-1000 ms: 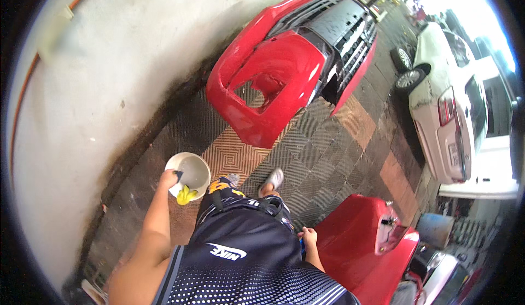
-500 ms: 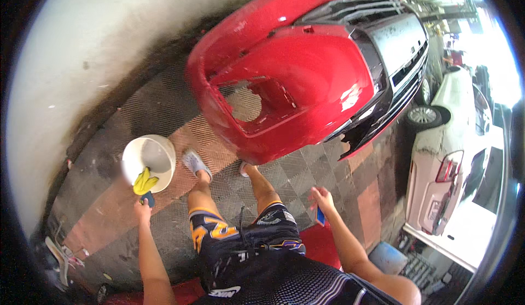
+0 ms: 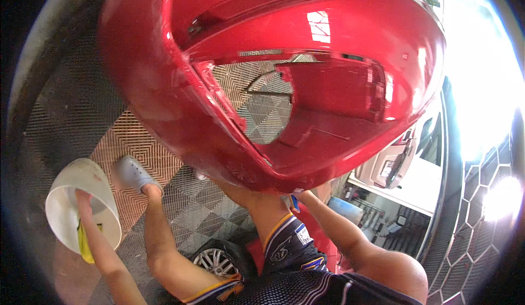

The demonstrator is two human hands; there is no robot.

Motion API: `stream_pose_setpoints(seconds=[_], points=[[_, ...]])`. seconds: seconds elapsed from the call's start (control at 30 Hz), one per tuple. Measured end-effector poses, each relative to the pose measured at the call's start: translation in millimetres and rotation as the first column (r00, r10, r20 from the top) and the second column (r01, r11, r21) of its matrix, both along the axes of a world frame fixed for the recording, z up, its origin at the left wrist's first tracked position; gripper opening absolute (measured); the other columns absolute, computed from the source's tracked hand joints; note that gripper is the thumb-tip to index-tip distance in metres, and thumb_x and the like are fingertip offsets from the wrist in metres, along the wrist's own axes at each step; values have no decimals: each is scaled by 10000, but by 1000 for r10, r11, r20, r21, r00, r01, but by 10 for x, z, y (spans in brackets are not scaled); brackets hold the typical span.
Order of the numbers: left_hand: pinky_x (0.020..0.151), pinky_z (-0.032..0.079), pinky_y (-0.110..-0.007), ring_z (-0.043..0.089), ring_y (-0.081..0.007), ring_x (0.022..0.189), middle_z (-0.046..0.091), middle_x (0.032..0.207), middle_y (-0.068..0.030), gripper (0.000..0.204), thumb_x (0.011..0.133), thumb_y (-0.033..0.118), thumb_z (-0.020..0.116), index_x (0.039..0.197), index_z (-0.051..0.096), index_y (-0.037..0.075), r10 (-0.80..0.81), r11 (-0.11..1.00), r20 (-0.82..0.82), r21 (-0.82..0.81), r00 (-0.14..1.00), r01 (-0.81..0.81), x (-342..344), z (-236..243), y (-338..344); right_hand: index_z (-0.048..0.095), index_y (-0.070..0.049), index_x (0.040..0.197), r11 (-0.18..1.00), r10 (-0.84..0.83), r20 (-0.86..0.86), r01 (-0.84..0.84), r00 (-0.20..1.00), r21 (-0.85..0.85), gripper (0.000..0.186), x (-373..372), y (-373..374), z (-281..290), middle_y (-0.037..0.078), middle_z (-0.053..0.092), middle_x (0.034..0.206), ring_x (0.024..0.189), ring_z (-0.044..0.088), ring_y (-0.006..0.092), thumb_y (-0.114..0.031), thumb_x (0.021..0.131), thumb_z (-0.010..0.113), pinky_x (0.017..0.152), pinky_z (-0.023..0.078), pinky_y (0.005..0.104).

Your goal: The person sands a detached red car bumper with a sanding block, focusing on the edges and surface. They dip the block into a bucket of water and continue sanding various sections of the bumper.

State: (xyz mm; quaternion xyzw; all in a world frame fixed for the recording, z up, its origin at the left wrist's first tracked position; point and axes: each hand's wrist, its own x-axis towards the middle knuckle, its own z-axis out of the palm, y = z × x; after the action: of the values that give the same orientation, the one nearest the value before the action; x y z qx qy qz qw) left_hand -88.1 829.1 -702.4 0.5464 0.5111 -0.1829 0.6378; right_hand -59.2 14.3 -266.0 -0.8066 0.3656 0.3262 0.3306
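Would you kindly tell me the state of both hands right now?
Left hand: inside the white round bucket; open or closed cannot be told.
Right hand: partly hidden, closed, holding a small flat blue piece.

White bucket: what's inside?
Left hand is inside the bucket; a yellow cloth hangs partly over its rim. Hand and forearm cover part of the interior, so anything gripped there can't be seen.
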Motion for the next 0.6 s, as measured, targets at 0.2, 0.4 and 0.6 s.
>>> stream_pose_setpoints(seconds=[0.2, 0.4, 0.6], points=[[854, 569, -382, 639, -201, 1073, 647, 1276, -73, 430, 1005, 256, 650, 1388, 535, 95, 144, 990, -109, 15, 984, -143, -268, -822, -641, 625, 19, 1237, 987, -15, -38, 9, 999, -162, 402, -168, -242, 253, 96, 732, 944, 609, 652, 161, -336, 1049, 608, 580, 541, 307], [861, 609, -413, 654, -224, 1079, 644, 1272, -90, 399, 1041, 214, 592, 1394, 520, 43, 256, 966, 1, -45, 967, -255, -533, 106, -921, 645, 9, 1215, 997, -65, 23, 65, 998, -30, 362, 6, -105, 873, 77, 745, 908, 603, 654, 149, -309, 1044, 622, 578, 538, 299], [923, 645, -496, 664, -237, 1096, 667, 1220, -99, 388, 1034, 200, 624, 1369, 559, 15, 509, 841, -22, -198, 860, -503, -95, 2357, -1437, 706, -18, 1136, 955, 190, 245, -121, 951, -271, 215, 345, -241, 2518, 49, 721, 854, 606, 611, 90, -187, 1032, 626, 549, 491, 263]])
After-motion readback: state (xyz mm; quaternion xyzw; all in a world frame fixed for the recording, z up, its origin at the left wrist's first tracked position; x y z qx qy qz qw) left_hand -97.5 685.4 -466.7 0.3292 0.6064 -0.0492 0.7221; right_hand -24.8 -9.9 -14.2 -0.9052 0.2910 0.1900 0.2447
